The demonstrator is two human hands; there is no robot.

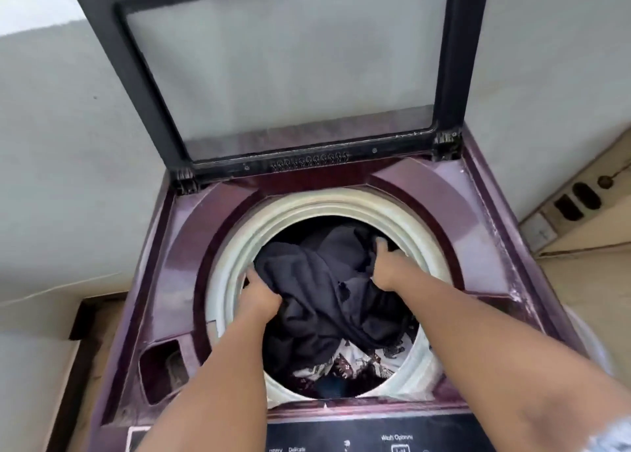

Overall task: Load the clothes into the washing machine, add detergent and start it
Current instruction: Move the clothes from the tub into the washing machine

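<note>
Clothes: we see a dark garment (327, 281) bunched in the mouth of the drum, inside the pale ring (239, 246) of the top-loading washing machine (426, 192). Its bulk runs from the far rim of the opening toward the near rim, slightly slanted to the near right, with no clear front or back end that we can make out. Beneath it, at the near side of the drum, lies a patterned white and dark-red cloth (358, 363).

Our left hand (261, 296) grips the garment's left edge, fingers curled into the fabric, close to the ring. Our right hand (389, 263) grips the far right part, fingers closed on a fold; the fingertips are buried in cloth.

Lid (283, 76) stands raised at the back, hinged, its clear panel facing us. A dark recess (164, 369) sits in the maroon top at the near left. The control panel (375, 438) runs along the near edge, with partly legible labels. A grey wall (51, 144) stands behind, and a wall outlet (577, 199) is on the right.
</note>
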